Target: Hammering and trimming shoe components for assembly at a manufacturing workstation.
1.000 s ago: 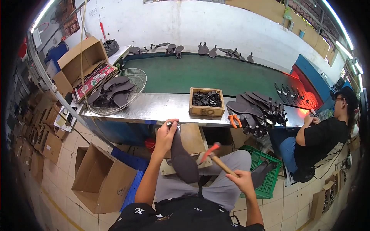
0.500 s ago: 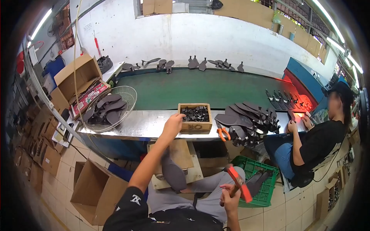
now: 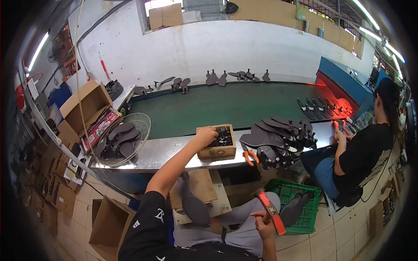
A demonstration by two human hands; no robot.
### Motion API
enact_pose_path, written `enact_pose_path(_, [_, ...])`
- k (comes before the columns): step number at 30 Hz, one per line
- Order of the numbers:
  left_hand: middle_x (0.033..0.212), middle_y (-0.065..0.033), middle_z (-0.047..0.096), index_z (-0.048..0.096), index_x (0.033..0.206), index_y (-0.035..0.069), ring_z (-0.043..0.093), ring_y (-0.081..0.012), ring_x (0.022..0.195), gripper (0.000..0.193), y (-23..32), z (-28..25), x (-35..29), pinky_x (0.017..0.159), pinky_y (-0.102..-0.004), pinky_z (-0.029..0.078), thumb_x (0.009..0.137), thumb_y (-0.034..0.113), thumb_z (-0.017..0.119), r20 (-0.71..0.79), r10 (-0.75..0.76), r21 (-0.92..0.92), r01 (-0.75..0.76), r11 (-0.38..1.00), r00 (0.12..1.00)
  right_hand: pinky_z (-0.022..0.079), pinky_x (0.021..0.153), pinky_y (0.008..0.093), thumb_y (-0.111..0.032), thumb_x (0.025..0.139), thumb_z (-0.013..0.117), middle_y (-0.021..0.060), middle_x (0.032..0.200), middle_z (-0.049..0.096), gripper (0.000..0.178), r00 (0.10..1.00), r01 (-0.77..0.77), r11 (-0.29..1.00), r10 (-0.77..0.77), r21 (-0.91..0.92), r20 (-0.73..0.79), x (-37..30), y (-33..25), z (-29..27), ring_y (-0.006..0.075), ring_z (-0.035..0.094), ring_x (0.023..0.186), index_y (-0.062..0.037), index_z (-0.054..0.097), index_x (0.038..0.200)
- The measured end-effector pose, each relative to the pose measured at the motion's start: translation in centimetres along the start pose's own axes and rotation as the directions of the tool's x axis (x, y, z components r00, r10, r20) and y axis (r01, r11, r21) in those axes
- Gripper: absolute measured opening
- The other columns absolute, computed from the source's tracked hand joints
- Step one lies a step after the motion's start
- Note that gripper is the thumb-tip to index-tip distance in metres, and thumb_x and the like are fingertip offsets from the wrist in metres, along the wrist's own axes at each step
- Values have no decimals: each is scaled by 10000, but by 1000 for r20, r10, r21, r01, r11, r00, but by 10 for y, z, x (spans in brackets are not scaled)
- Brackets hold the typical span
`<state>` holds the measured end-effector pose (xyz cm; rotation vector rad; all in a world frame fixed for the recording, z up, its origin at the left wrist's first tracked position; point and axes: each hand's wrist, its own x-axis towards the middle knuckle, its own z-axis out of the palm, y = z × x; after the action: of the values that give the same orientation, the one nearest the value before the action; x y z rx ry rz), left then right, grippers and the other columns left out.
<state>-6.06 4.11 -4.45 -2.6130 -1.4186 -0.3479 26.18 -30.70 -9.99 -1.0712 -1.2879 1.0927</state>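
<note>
My left hand (image 3: 206,137) reaches over the near left rim of a small wooden box (image 3: 216,152). Its fingertips are down among small black pieces (image 3: 224,138), which look like shoe heel parts, and I cannot see whether they grip one. My right hand (image 3: 264,226) is closed round the handle of a hammer (image 3: 271,211) with a red head, held above my right thigh. Between the hands, a dark grey shoe sole (image 3: 191,201) leans lengthwise on a wooden block (image 3: 209,185) at my lap.
Right of the box lie orange-handled pliers (image 3: 250,156) and a pile of heeled soles (image 3: 278,139). A wire basket of soles (image 3: 146,135) stands left on the metal-edged bench. Behind runs a green conveyor belt (image 3: 187,108). A green crate (image 3: 305,224) and a seated co-worker (image 3: 365,143) are at right.
My left hand has moved from the box's left rim in over the black pieces. The hammer in my right hand has turned slightly and shifted a little. The whole view has shifted slightly.
</note>
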Motion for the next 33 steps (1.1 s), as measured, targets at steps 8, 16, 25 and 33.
enact_pose_path(8, [902, -121, 709, 740, 907, 40, 660, -335, 907, 171, 12, 4, -20, 797, -425, 522, 850, 181, 662, -179, -323, -326, 254, 911, 929, 331, 419, 196, 12, 891, 548, -23, 627, 507, 187, 999, 25, 994, -20, 110, -51, 44, -57, 37, 38, 442, 464, 27, 699, 1001])
enact_pose_path(16, [787, -15, 702, 733, 972, 1, 620, -62, 723, 195, 120, -112, -93, 636, -219, 495, 908, 183, 702, 70, -533, -984, 147, 102, 843, 353, 396, 194, -5, 946, 562, 151, 866, 678, 224, 997, 78, 974, -74, 213, -26, 80, -98, 49, 34, 415, 425, 35, 638, 1153])
enact_pose_path(25, [913, -98, 681, 700, 929, -23, 638, -129, 785, 115, 204, -172, -186, 658, -233, 504, 860, 63, 732, -233, -408, -946, -107, 307, 883, 495, 653, 223, -62, 882, 720, 83, 960, 673, 227, 967, 89, 949, -156, 304, 204, 81, -140, 86, 109, 611, 767, 8, 677, 1093])
enact_pose_path(33, [1007, -111, 662, 692, 998, 13, 660, -213, 855, 178, 204, -165, -215, 732, -301, 531, 829, 45, 740, -345, -430, -822, -47, 568, 834, 502, 676, 225, -38, 843, 756, 117, 1046, 671, 164, 933, -12, 951, -100, 309, 345, 75, -131, 95, 96, 612, 784, 2, 682, 984])
